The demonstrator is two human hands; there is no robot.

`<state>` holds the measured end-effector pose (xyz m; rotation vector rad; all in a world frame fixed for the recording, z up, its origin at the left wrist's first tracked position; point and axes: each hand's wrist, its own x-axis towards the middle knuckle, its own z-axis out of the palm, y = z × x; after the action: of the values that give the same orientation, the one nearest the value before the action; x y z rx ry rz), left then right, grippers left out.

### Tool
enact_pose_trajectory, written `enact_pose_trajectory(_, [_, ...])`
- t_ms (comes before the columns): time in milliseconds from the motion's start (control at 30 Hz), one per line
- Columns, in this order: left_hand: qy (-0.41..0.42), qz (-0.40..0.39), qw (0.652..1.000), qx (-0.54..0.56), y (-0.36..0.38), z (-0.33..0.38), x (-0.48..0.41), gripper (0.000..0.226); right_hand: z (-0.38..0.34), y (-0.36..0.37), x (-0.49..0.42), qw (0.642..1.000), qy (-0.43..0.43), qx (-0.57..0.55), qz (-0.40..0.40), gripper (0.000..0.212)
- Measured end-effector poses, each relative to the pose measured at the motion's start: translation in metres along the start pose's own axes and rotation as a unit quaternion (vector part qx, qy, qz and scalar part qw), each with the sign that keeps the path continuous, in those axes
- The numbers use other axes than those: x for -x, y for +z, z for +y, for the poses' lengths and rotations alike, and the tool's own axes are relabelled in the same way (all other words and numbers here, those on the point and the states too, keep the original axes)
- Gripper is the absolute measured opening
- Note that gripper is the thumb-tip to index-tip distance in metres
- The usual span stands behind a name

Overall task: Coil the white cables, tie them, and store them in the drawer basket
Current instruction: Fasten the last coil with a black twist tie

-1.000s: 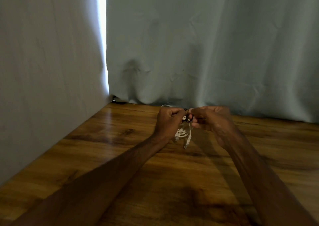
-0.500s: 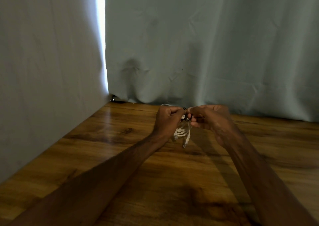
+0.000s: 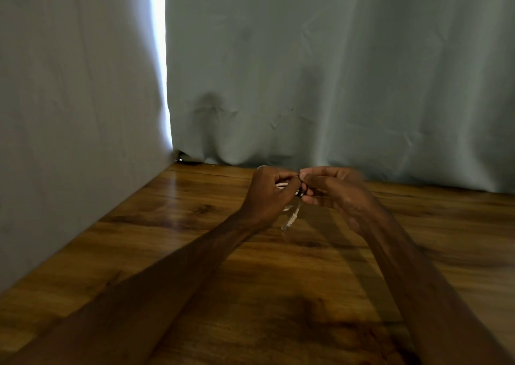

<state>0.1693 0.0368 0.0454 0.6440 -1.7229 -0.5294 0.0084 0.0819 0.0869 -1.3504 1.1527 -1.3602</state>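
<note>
Far left, a pale grey-blue curtain (image 3: 72, 108) hangs down to the edge of a wooden table (image 3: 172, 214). Just right of it, a narrow strip of daylight (image 3: 158, 58) shows where that panel meets a second curtain panel running across the back. The tabletop is glossy brown with dark grain, and it catches a soft sheen near the corner.

Both forearms reach out over the table from the near edge, and the hands meet above the wood close to the back curtain. The left hand (image 3: 267, 194) is curled, knuckles up, its fingers closed round a small bundle of white cable (image 3: 282, 185). A few loops show in the hollow of the fist, and one end with a clear plug hangs below it, tilted, just above the table. A little more cable peeks out above the knuckles.

Touching the left fingertips, the right hand (image 3: 337, 194) has thumb and forefinger pressed together in a pinch on a black tie (image 3: 302, 193). The tie sits against the bundle between the two hands. The remaining right fingers are folded underneath; the picture is soft here, so the exact way the tie wraps cannot be made out
</note>
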Motion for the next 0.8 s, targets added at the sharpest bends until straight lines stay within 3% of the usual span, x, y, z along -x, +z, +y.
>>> enact_pose_trajectory(367, [0.014,-0.024,1.000,-0.007,-0.003,0.009,0.000,0.021,-0.003,-0.001,-0.002,0.999,0.028,-0.023,-0.002,0.011])
enact_pose_trajectory(533, [0.001,-0.045,0.999,-0.017,-0.004,0.006,-0.001,0.022,-0.002,-0.004,-0.002,0.994,-0.051,0.072,0.058,0.007])
enact_pose_trajectory(800, [-0.058,-0.046,0.996,0.044,-0.001,-0.001,-0.003,0.023,-0.001,0.006,-0.002,0.990,-0.105,0.084,0.051,0.012])
